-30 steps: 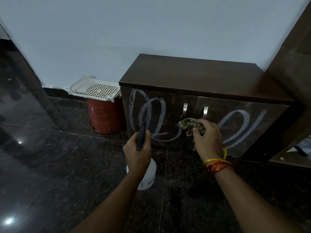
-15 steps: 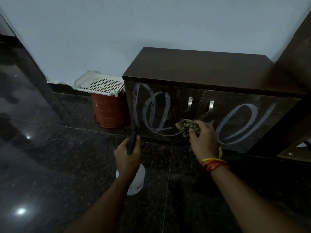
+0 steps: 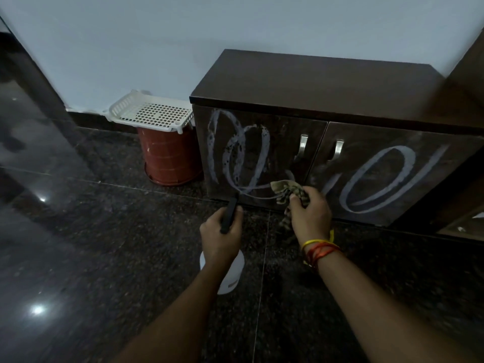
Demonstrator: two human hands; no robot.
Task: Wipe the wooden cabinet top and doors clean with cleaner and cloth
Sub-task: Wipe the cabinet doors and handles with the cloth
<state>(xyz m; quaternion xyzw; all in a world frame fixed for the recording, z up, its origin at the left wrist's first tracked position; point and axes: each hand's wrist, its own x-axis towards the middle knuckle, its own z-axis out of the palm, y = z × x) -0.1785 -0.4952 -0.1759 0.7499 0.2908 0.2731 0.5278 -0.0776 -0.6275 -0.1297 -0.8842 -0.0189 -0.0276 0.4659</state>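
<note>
Now your left hand (image 3: 221, 235) grips the white cleaner bottle (image 3: 225, 273) by its black trigger, low over the floor, while your right hand's fingers (image 3: 294, 203) bunch the cloth (image 3: 286, 191) against the left door's (image 3: 259, 155) bottom corner. Foam loops cover both doors, so wiping is barely begun; next, sweep leftward across them.
</note>
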